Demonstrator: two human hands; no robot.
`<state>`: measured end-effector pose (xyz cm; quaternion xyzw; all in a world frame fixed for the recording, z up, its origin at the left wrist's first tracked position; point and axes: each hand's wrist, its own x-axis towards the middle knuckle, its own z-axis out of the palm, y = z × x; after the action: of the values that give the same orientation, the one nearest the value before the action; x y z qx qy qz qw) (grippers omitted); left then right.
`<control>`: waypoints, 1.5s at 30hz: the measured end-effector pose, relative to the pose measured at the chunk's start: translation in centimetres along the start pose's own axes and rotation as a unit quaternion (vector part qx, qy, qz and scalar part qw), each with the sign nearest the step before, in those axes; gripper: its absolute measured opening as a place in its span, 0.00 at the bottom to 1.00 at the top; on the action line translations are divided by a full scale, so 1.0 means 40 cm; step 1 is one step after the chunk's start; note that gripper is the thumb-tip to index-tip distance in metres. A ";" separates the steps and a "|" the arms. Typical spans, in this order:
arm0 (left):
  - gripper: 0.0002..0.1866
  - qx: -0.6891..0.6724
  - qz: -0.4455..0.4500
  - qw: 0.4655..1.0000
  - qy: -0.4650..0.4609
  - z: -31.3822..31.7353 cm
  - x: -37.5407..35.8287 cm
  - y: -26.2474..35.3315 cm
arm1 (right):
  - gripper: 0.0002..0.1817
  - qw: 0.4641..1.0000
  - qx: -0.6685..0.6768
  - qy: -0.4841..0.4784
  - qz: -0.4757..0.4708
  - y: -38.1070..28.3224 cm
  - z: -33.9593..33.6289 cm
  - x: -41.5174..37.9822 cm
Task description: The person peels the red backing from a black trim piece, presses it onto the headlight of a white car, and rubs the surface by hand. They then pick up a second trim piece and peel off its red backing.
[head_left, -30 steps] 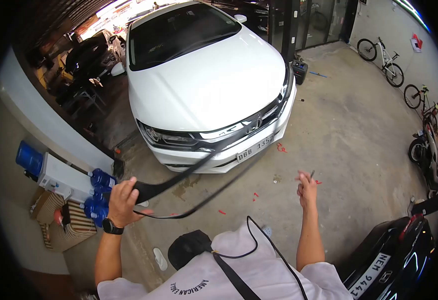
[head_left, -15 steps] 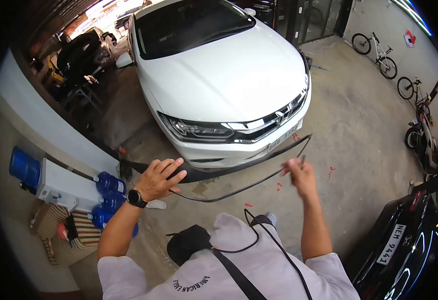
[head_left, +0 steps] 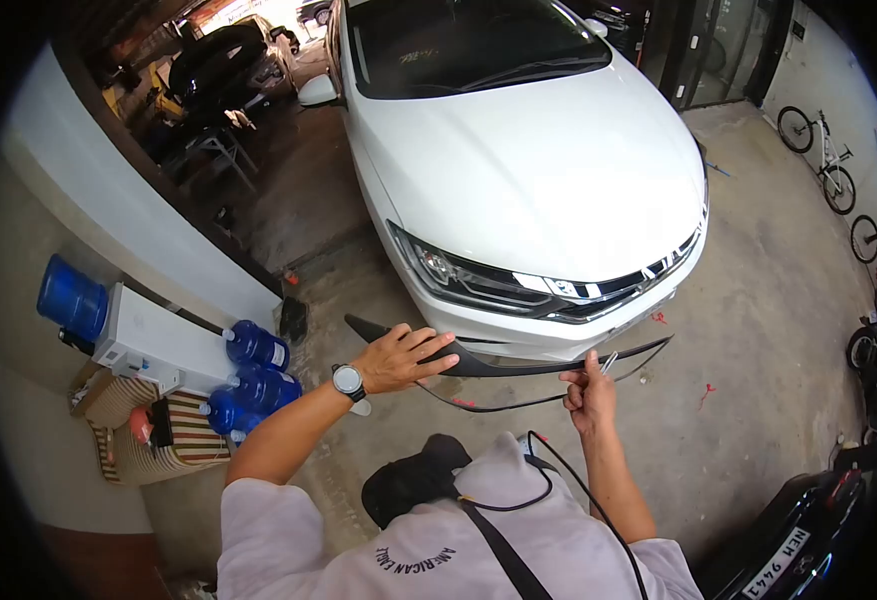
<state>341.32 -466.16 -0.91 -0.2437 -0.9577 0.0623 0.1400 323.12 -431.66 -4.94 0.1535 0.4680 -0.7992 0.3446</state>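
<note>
A long black bumper lip [head_left: 503, 368] is held across in front of the white car [head_left: 558, 190], overlapping its lower bumper in this view. My left hand [head_left: 398, 360], with a watch on the wrist, grips the lip toward its left end, fingers laid over the top. Below the lip hangs a thin black strip [head_left: 498, 409] in a loop, running past my right hand and up to the lip's right tip. My right hand [head_left: 590, 395] has curled fingers with a slim silvery tool [head_left: 609, 363] in them. Its index finger points up to the lip's edge.
Blue water jugs [head_left: 255, 345] and a white dispenser [head_left: 148, 340] stand at the left wall. Red scraps [head_left: 706, 396] lie on the concrete floor. A black car [head_left: 788, 540] is at lower right, bicycles [head_left: 823, 160] along the right wall. A cable [head_left: 598, 510] crosses my shirt.
The view has shifted, so the car sits further right. My right hand has come up to the lip, its index finger now raised to the edge. My left hand keeps its hold.
</note>
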 end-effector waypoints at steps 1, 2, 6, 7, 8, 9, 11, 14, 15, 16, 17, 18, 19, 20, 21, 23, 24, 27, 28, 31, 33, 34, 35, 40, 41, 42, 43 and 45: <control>0.50 -0.005 -0.001 1.000 0.005 0.016 -0.005 -0.014 | 0.26 0.999 -0.022 0.033 0.014 -0.005 0.016 0.010; 0.50 0.002 0.003 1.000 0.012 0.033 -0.010 -0.029 | 0.24 0.998 -0.027 0.052 0.025 -0.003 0.030 0.026; 0.52 0.006 0.009 1.000 -0.004 0.105 -0.052 -0.124 | 0.15 0.995 -0.068 0.077 -0.008 0.035 0.097 0.084; 0.52 0.001 0.015 1.000 -0.002 0.125 -0.071 -0.149 | 0.15 0.994 -0.066 0.085 -0.009 0.048 0.118 0.090; 0.54 -0.012 -0.006 1.000 0.012 0.139 -0.086 -0.172 | 0.15 0.993 -0.068 0.096 -0.021 0.059 0.139 0.088; 0.56 -0.022 -0.025 0.999 0.027 0.149 -0.100 -0.208 | 0.16 0.991 -0.069 0.107 -0.037 0.068 0.168 0.093; 0.62 -0.040 -0.037 0.999 0.006 0.173 -0.148 -0.256 | 0.15 0.989 -0.059 0.119 -0.064 0.101 0.216 0.096; 0.75 -0.191 -0.269 0.928 0.171 0.222 -0.205 -0.306 | 0.16 0.981 -0.033 0.172 -0.089 0.159 0.299 0.089; 0.75 -0.199 -0.265 0.928 0.171 0.254 -0.216 -0.305 | 0.16 0.981 -0.011 0.165 -0.097 0.191 0.311 0.099; 0.74 -0.356 -0.396 0.813 0.236 0.291 -0.220 -0.302 | 0.16 0.982 0.013 0.158 -0.105 0.220 0.328 0.111; 0.73 -0.491 -0.506 0.650 0.284 0.311 -0.214 -0.303 | 0.16 0.980 0.015 0.166 -0.106 0.245 0.348 0.121; 0.69 -0.563 -0.534 0.560 0.290 0.330 -0.211 -0.310 | 0.16 0.980 0.026 0.166 -0.103 0.270 0.367 0.129; 0.69 -0.568 -0.532 0.560 0.284 0.344 -0.220 -0.326 | 0.16 0.980 0.038 0.167 -0.101 0.292 0.382 0.135; 0.66 -0.650 -0.563 0.448 0.244 0.338 -0.217 -0.350 | 0.16 0.983 0.040 0.143 -0.105 0.311 0.395 0.139; 0.64 -0.717 -0.584 0.326 0.198 0.336 -0.214 -0.369 | 0.16 0.982 0.043 0.153 -0.106 0.331 0.407 0.146; 0.57 -0.746 -0.551 0.310 0.209 0.378 -0.216 -0.404 | 0.17 0.983 0.025 0.156 -0.095 0.371 0.422 0.166; 0.54 -0.730 -0.573 0.288 0.236 0.388 -0.206 -0.420 | 0.17 0.984 0.014 0.145 -0.100 0.392 0.425 0.178; 0.45 -0.685 -0.581 0.324 0.297 0.417 -0.186 -0.452 | 0.18 0.984 -0.019 0.152 -0.094 0.429 0.434 0.205; 0.45 -0.684 -0.608 0.304 0.265 0.410 -0.184 -0.457 | 0.18 0.982 -0.014 0.160 -0.096 0.440 0.437 0.214; 0.44 -0.668 -0.650 0.296 0.209 0.384 -0.176 -0.468 | 0.18 0.982 -0.021 0.159 -0.098 0.468 0.435 0.238; 0.45 -0.651 -0.668 0.306 0.191 0.397 -0.173 -0.467 | 0.20 0.988 -0.012 0.136 -0.076 0.482 0.428 0.250; 0.44 -0.653 -0.668 0.310 0.177 0.405 -0.174 -0.465 | 0.20 0.989 -0.017 0.128 -0.078 0.486 0.422 0.254; 0.44 -0.650 -0.672 0.313 0.168 0.412 -0.188 -0.467 | 0.20 0.990 -0.015 0.120 -0.070 0.488 0.417 0.258; 0.41 -0.615 -0.664 0.383 0.184 0.451 -0.205 -0.433 | 0.17 0.992 -0.014 0.119 -0.037 0.486 0.378 0.287; 0.43 -0.617 -0.665 0.375 0.189 0.462 -0.208 -0.425 | 0.17 0.993 -0.015 0.115 -0.028 0.485 0.372 0.287; 0.41 -0.606 -0.663 0.383 0.214 0.473 -0.210 -0.413 | 0.17 0.994 -0.022 0.108 -0.020 0.487 0.368 0.289; 0.41 -0.602 -0.669 0.377 0.219 0.482 -0.215 -0.402 | 0.17 0.993 -0.026 0.111 -0.015 0.488 0.362 0.291; 0.39 -0.623 -0.676 0.340 0.199 0.434 -0.197 -0.390 | 0.16 0.993 -0.037 0.114 -0.005 0.491 0.356 0.295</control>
<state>335.76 -484.46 -16.41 0.4652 -0.5011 -0.7182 0.1288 329.42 -454.98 -16.92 0.2286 0.5341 -0.7605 0.2899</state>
